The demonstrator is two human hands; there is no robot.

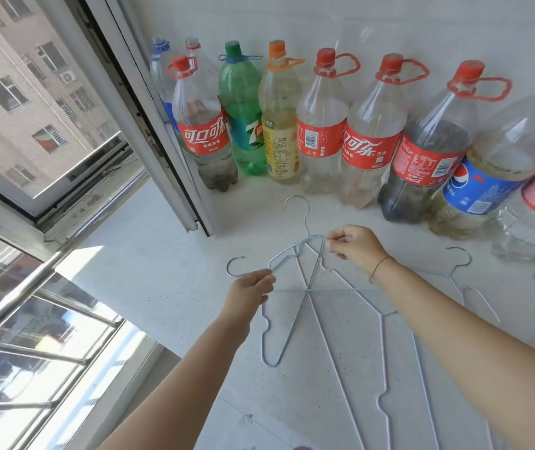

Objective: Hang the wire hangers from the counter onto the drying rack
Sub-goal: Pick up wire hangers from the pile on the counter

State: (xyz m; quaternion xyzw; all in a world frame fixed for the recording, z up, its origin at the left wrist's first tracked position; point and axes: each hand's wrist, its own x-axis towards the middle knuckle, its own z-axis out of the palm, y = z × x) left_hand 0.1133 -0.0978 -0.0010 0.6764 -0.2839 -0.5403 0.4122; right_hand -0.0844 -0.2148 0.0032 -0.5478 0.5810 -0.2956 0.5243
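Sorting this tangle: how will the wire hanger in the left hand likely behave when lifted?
Probably light: the left hand holds it by a pinch at the neck. The thin wire hanger likely flexes slightly. It may snag, as its frame crosses the second hanger, pinched by the right hand.

I read 可口可乐 in white on the red label of the leftmost cola bottle [206, 134], and again on the fifth bottle [370, 149] along. The green bottle [246, 125] shows a large 7. The dark bottle [422, 164] carries Coca-Cola (small, at its label's lower edge). The blue label [477, 190] bears the Pepsi globe.
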